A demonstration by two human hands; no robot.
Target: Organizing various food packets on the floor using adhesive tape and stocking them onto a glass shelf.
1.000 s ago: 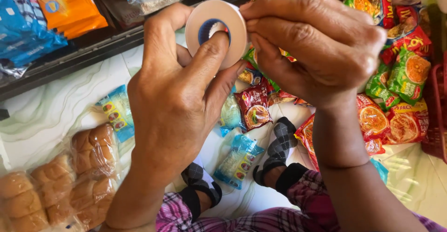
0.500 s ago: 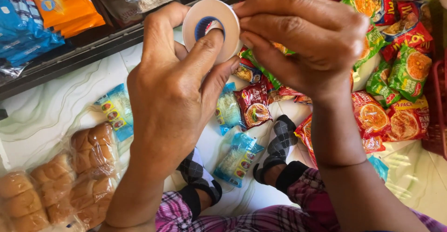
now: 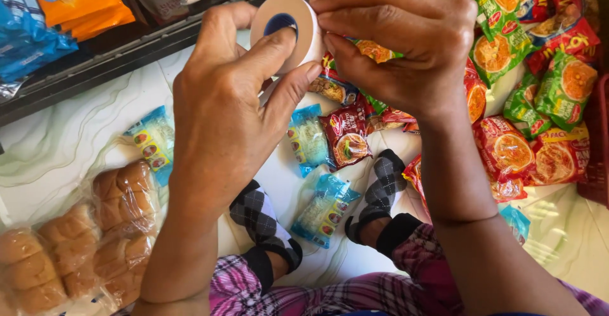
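My left hand [image 3: 231, 107] holds a roll of pale tape [image 3: 285, 27] with a blue core, fingers wrapped round its rim and into the core. My right hand [image 3: 399, 43] is up against the roll's right edge, its fingertips pinching at the tape there. Both hands are raised above a white floor strewn with snack packets.
Red, green and orange noodle packets [image 3: 533, 100] lie at right; blue-and-clear packets [image 3: 327, 208] sit near my checked-socked feet [image 3: 263, 224]. Bagged bread buns [image 3: 76, 240] lie at lower left. A dark shelf [image 3: 108, 50] with blue and orange packs runs along the top.
Both hands and the tape roll have drifted slightly right and up. My right fingertips have closed in tighter on the roll's edge.
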